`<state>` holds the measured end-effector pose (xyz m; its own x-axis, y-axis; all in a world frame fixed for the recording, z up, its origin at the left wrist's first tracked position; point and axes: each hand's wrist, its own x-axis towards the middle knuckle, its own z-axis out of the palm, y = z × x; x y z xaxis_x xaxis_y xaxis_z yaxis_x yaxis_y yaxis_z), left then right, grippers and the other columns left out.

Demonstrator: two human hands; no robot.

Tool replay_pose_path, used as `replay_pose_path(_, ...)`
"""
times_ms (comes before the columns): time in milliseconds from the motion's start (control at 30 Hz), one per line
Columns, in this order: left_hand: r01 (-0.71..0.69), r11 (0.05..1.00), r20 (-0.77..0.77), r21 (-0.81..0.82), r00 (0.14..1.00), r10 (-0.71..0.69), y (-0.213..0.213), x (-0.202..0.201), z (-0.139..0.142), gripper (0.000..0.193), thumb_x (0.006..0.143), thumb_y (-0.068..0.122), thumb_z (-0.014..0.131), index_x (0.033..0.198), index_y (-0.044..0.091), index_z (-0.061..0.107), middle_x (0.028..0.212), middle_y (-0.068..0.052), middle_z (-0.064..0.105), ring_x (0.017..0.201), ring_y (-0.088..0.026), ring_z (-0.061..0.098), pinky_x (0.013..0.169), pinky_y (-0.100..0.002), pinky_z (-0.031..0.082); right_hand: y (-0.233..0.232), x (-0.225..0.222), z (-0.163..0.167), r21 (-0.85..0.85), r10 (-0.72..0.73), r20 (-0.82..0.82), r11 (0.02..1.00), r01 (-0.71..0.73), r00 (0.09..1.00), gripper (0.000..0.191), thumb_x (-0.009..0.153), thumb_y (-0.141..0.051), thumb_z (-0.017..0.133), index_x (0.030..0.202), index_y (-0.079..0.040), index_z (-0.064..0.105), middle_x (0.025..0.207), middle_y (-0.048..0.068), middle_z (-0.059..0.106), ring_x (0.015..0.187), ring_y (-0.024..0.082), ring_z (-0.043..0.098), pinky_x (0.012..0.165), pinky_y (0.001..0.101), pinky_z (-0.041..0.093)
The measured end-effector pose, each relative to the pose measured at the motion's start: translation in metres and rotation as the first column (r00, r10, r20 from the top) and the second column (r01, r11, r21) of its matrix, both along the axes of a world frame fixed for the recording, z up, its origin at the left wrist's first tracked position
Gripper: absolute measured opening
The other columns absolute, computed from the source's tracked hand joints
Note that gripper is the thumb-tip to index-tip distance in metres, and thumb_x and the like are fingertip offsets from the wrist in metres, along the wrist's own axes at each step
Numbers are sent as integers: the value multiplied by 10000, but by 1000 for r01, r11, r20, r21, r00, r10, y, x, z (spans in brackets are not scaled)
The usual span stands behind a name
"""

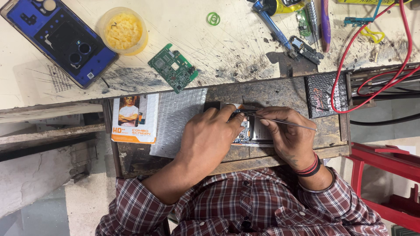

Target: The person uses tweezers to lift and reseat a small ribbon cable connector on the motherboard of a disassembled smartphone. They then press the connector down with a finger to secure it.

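Scarred, soot-stained pale bench (245, 48) spans far side; darker wooden board (280, 94) sits just nearer. On pale bench: blue phone back cover (57, 39) far left, round tub of yellow paste (122, 30) beside it, green circuit board (173, 67) near edge, small green ring (213, 18), blue-handled tool (273, 26), purple tool (325, 24), red wires (350, 52) at right. On board: screen-protector packet (133, 118), bubble wrap (177, 120), opened phone (247, 129), black foam pad (326, 94).
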<state>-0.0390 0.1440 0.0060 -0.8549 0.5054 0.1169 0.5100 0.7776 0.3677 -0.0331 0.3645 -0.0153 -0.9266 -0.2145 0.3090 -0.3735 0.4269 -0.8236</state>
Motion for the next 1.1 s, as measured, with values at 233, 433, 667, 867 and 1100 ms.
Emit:
replay_pose_path(233,-2,1000,-26,-30,1000,1,-1,3,5,265,918,260,692,1101,86,773,1193,-112,728,807,-206,708,584,-330,607,0,0,2,25,-1,-20,1000,2,1000,120,974,25,711,1051,14,619,1077,148,756,1061,226,757,937,309,614)
replay_pose_path(433,15,993,-62,-120,998,-22,1,0,4,263,919,195,669,1147,108,766,1208,-112,722,794,-212,721,520,-297,596,0,-1,1,21,0,-18,1000,1,1000,123,971,21,715,1050,11,622,1072,145,757,1048,224,758,923,305,613)
replay_pose_path(667,10,991,-69,-134,997,-19,2,2,5,265,910,201,669,1139,107,764,1207,-101,721,800,-202,716,538,-300,598,0,0,1,13,-3,-22,1000,3,1000,120,976,22,712,1055,10,623,1071,145,756,1050,225,757,927,308,612)
replay_pose_path(867,-2,999,-67,-47,998,-1,1,2,1,284,909,241,706,1139,84,762,1194,-111,736,767,-183,705,558,-300,595,-1,0,1,16,-9,-22,1000,9,1000,121,973,23,715,1049,8,622,1070,145,758,1053,223,758,932,309,613)
replay_pose_path(1100,-27,1000,-44,7,999,27,2,1,-6,386,895,325,734,1175,60,748,1161,-138,750,768,-189,720,585,-311,603,-1,0,1,-8,1,-13,1000,-2,1000,111,979,30,703,1055,13,623,1079,149,755,1064,226,755,953,313,614)
